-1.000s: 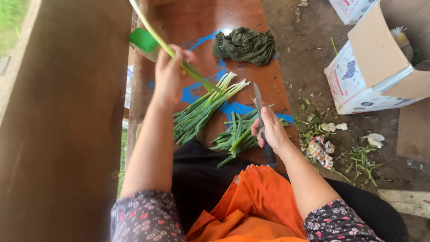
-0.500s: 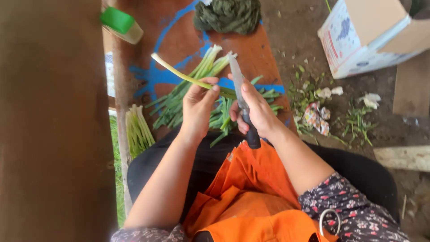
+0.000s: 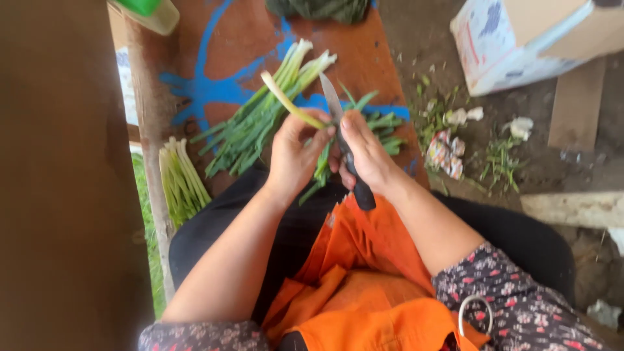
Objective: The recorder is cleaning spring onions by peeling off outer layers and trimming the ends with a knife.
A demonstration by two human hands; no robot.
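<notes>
Left hand [image 3: 296,156] pinching single green onion stalk [image 3: 289,101], pale end pointing far-left. Right hand [image 3: 367,153] gripping knife [image 3: 344,146] by dark handle, blade lying against stalk just beside left fingertips. Both hands hovering over near edge of brown board [image 3: 364,65] with blue markings. Trimmed onion pile [image 3: 260,120] lying left of hands; green cuttings [image 3: 383,127] lying right. Orange cloth [image 3: 364,286] covering lap.

glossy metal knife blade [image 3: 331,99], matt black handle [image 3: 363,192]; smooth painted wooden board [image 3: 247,39]; orange cloth [image 3: 364,286].
</notes>
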